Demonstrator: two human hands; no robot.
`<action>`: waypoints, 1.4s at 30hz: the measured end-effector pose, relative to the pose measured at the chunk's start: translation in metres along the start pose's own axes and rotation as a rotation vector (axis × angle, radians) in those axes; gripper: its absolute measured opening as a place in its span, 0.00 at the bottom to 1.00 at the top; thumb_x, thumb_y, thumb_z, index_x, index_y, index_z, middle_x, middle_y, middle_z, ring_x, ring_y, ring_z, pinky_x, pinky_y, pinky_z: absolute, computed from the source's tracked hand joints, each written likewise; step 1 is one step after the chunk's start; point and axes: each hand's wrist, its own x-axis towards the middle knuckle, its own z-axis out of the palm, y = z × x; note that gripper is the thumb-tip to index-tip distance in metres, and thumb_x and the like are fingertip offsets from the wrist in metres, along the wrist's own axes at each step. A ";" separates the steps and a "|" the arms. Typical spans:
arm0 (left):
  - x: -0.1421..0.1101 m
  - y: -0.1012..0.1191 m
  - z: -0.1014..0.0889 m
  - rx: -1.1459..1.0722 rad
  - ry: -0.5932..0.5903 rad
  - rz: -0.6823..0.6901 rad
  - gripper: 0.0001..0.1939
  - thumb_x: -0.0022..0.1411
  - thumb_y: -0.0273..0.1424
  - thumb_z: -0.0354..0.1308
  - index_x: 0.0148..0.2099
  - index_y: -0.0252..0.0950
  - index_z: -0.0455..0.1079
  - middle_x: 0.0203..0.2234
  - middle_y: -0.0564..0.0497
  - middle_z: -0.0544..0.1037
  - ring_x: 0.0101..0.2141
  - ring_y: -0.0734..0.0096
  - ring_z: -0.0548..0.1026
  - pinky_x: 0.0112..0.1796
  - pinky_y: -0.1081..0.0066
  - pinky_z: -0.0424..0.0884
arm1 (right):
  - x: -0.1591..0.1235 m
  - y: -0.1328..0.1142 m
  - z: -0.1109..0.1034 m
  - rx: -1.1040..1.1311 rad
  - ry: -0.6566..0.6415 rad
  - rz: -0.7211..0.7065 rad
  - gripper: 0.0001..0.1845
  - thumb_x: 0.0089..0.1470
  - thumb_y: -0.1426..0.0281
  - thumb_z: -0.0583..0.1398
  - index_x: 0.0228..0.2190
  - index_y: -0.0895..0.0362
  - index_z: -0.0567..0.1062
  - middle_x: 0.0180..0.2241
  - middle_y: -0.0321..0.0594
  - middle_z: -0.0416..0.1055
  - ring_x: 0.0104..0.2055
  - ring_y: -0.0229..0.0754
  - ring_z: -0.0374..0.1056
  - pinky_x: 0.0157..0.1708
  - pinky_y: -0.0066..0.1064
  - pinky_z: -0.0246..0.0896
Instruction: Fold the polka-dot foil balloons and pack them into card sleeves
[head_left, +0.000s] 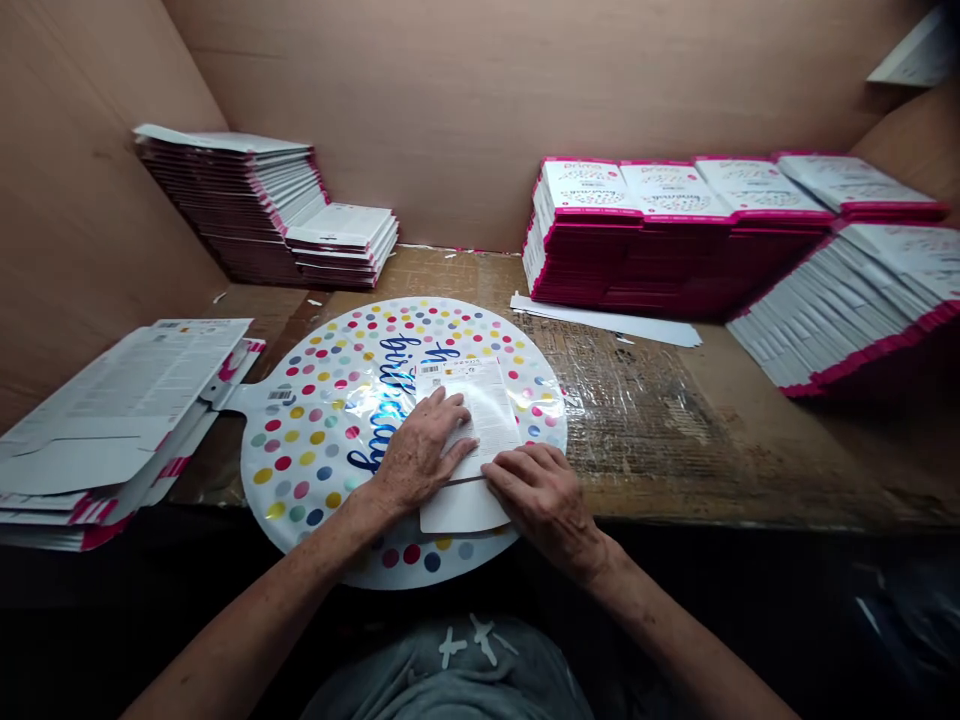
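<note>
A flat foil balloon (pixel 307 440) with coloured dots and blue lettering lies on the bench, its tail pointing left. On top of it rests a small white printed card sleeve (pixel 491 400), its plain flap (pixel 457 508) toward me. My left hand (pixel 424 445) lies on the sleeve's left half, fingers stretched out and thumb apart. At the sleeve's right edge, near the fold of the flap, is my right hand (pixel 544 505), its fingers curled together on the card. The fingertips' exact grip is partly hidden.
Unfolded printed cards (pixel 97 400) are piled at the left. Folded sleeves form a stack (pixel 225 200) at the back left. Pink-edged packs stand in rows (pixel 637 250) at the back right, with more (pixel 862 300) at the right. White strips (pixel 607 318) lie before them. Wooden walls (pixel 420 110) enclose the bench.
</note>
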 end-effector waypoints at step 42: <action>0.007 0.011 0.014 -0.175 -0.074 0.034 0.18 0.66 0.37 0.51 0.56 0.38 0.62 0.58 0.40 0.69 0.61 0.57 0.65 0.59 0.56 0.64 | 0.006 -0.003 0.016 -0.071 -0.235 0.060 0.11 0.62 0.64 0.60 0.31 0.58 0.72 0.32 0.45 0.72 0.34 0.46 0.67 0.33 0.35 0.59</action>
